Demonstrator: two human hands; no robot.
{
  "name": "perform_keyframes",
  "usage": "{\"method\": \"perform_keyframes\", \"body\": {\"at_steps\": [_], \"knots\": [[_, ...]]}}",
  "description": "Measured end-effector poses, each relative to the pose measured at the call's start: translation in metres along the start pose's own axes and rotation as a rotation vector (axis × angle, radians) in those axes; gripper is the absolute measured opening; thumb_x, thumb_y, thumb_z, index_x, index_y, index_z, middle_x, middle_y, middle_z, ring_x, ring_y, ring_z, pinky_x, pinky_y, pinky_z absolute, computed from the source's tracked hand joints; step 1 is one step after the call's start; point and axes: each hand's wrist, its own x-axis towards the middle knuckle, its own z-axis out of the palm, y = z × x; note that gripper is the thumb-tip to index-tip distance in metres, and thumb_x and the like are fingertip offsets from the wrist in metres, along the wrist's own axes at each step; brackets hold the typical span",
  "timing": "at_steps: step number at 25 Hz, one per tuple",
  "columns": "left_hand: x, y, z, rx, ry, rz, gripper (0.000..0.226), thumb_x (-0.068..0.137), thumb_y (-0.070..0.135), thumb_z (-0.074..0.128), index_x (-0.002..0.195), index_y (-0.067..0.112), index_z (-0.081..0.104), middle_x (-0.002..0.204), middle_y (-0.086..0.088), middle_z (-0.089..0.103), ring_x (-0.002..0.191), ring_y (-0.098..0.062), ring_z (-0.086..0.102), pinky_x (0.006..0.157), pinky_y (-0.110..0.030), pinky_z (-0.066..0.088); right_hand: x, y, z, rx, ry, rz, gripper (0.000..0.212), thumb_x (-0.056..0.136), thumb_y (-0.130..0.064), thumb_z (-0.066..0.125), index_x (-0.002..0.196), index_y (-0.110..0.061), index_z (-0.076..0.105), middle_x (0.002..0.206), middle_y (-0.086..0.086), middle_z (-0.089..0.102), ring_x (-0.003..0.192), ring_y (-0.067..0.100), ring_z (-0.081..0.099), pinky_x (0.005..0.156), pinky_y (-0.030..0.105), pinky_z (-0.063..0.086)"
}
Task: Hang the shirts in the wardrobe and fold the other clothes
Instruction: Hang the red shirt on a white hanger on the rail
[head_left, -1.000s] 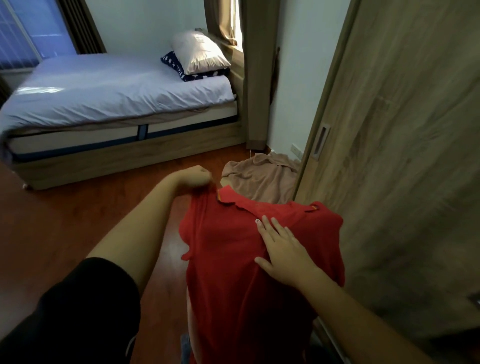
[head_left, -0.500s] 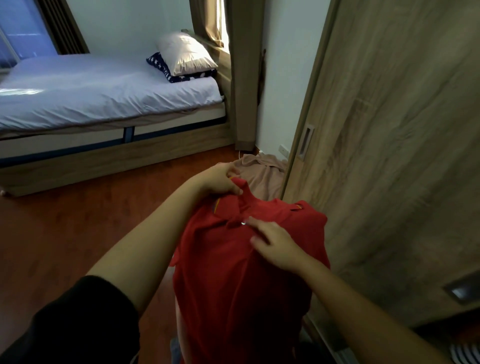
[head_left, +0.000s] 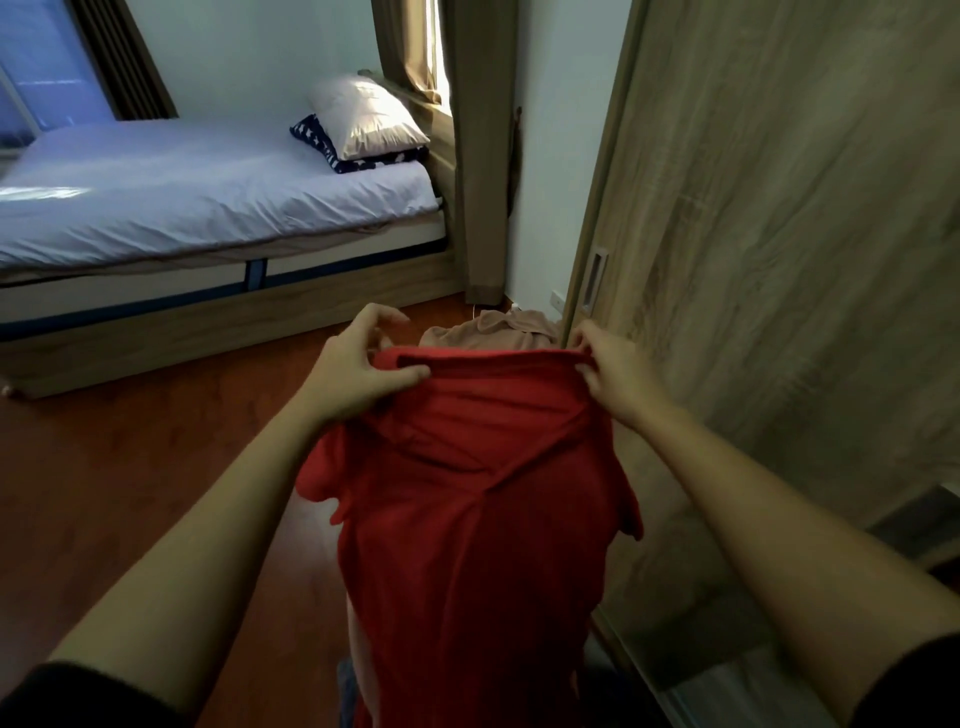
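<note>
Head camera looks down along both my arms. At far left the bed (head_left: 208, 208) carries 2 stacked pillows (head_left: 369, 117). My left hand (head_left: 358, 371) pinches one top corner of the red shirt (head_left: 483, 493), thumb on the front. The shirt hangs in the air between my 2 hands, above the wood floor (head_left: 130, 467). Beyond it a tan garment (head_left: 498, 332) lies crumpled. My right hand (head_left: 608, 374) pinches the other corner, just beside the wardrobe door (head_left: 779, 260).

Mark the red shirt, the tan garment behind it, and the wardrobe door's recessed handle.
red shirt (head_left: 483, 519): head view, middle of the hanging fabric.
tan garment (head_left: 488, 332): head view, crumpled part above the shirt's top edge.
recessed handle (head_left: 594, 280): head view, centre of the slot.
</note>
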Motion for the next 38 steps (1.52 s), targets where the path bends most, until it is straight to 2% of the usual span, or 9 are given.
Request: {"method": "perform_keyframes", "body": {"at_steps": [4, 8, 12, 15, 17, 20, 26, 29, 38], "knots": [[-0.016, 0.013, 0.007, 0.289, 0.146, 0.104, 0.021, 0.073, 0.014, 0.058, 0.09, 0.018, 0.048, 0.089, -0.001, 0.051, 0.081, -0.024, 0.053, 0.071, -0.035, 0.039, -0.037, -0.025, -0.06, 0.043, -0.049, -0.125, 0.034, 0.063, 0.017, 0.046, 0.069, -0.007, 0.069, 0.115, 0.011, 0.062, 0.104, 0.018, 0.057, 0.086, 0.014, 0.034], [-0.053, 0.071, 0.008, 0.421, 0.422, 0.105, 0.025, 0.069, 0.01, 0.047, 0.086, 0.01, 0.064, 0.089, -0.015, 0.068, 0.085, -0.035, 0.062, 0.072, -0.038, 0.047, -0.088, -0.066, -0.101, -0.072, 0.081, 0.06, 0.039, 0.072, 0.003, 0.047, 0.095, -0.011, 0.075, 0.106, 0.012, 0.07, 0.1, 0.029, 0.063, 0.095, 0.033, 0.047], [-0.11, 0.18, 0.004, 0.141, 0.607, 0.293, 0.029, 0.068, 0.011, 0.042, 0.08, 0.003, 0.068, 0.072, -0.009, 0.064, 0.068, -0.015, 0.055, 0.063, -0.024, 0.036, -0.159, -0.098, -0.186, -0.062, 0.393, 0.15, 0.03, 0.071, -0.006, 0.049, 0.087, -0.009, 0.074, 0.094, 0.013, 0.071, 0.092, 0.029, 0.064, 0.083, 0.033, 0.052], [-0.151, 0.251, 0.024, 0.054, 0.417, 0.524, 0.019, 0.072, 0.003, 0.042, 0.068, 0.0, 0.06, 0.07, -0.011, 0.056, 0.065, -0.008, 0.046, 0.061, -0.014, 0.032, -0.214, -0.1, -0.248, -0.238, 0.522, 0.238, 0.031, 0.072, -0.018, 0.045, 0.091, -0.015, 0.069, 0.099, 0.012, 0.067, 0.094, 0.036, 0.062, 0.078, 0.036, 0.05], [-0.173, 0.286, 0.045, 0.07, 0.271, 0.611, 0.023, 0.074, 0.006, 0.041, 0.061, 0.021, 0.054, 0.061, 0.0, 0.054, 0.061, -0.002, 0.051, 0.058, -0.009, 0.032, -0.26, -0.088, -0.281, -0.37, 0.536, 0.322, 0.025, 0.083, -0.019, 0.044, 0.099, -0.017, 0.063, 0.107, 0.012, 0.064, 0.099, 0.036, 0.06, 0.077, 0.036, 0.043], [-0.182, 0.323, 0.066, -0.015, 0.268, 0.635, 0.022, 0.077, 0.013, 0.044, 0.061, 0.028, 0.045, 0.056, 0.011, 0.054, 0.058, 0.004, 0.05, 0.056, -0.008, 0.033, -0.324, -0.065, -0.31, -0.466, 0.589, 0.286, 0.014, 0.088, -0.012, 0.041, 0.087, -0.014, 0.055, 0.09, 0.011, 0.065, 0.084, 0.035, 0.061, 0.068, 0.036, 0.032], [-0.183, 0.415, 0.147, 0.108, 0.273, 0.583, 0.061, 0.095, 0.044, 0.044, 0.047, 0.011, 0.027, 0.041, -0.002, 0.027, 0.049, -0.023, 0.039, 0.052, -0.036, 0.022, -0.424, -0.028, -0.366, -0.421, 0.568, 0.253, 0.022, 0.081, -0.009, 0.047, 0.073, -0.022, 0.064, 0.098, -0.004, 0.06, 0.084, 0.025, 0.059, 0.065, 0.033, 0.043], [-0.178, 0.452, 0.194, 0.018, 0.156, 0.525, 0.062, 0.099, 0.038, 0.037, 0.045, 0.008, 0.028, 0.044, -0.01, 0.034, 0.055, -0.025, 0.042, 0.056, -0.039, 0.015, -0.464, -0.004, -0.391, -0.433, 0.545, 0.304, 0.026, 0.074, -0.023, 0.045, 0.076, -0.028, 0.07, 0.097, -0.015, 0.064, 0.088, 0.017, 0.063, 0.073, 0.031, 0.048], [-0.126, 0.516, 0.331, -0.025, -0.233, 0.635, 0.054, 0.097, 0.05, 0.034, 0.072, 0.008, 0.058, 0.075, -0.008, 0.062, 0.081, -0.027, 0.057, 0.07, -0.036, 0.041, -0.508, 0.06, -0.453, -0.576, 0.446, 0.4, 0.022, 0.092, -0.024, 0.053, 0.11, -0.028, 0.066, 0.123, -0.014, 0.056, 0.109, 0.007, 0.056, 0.086, 0.027, 0.046]]}}
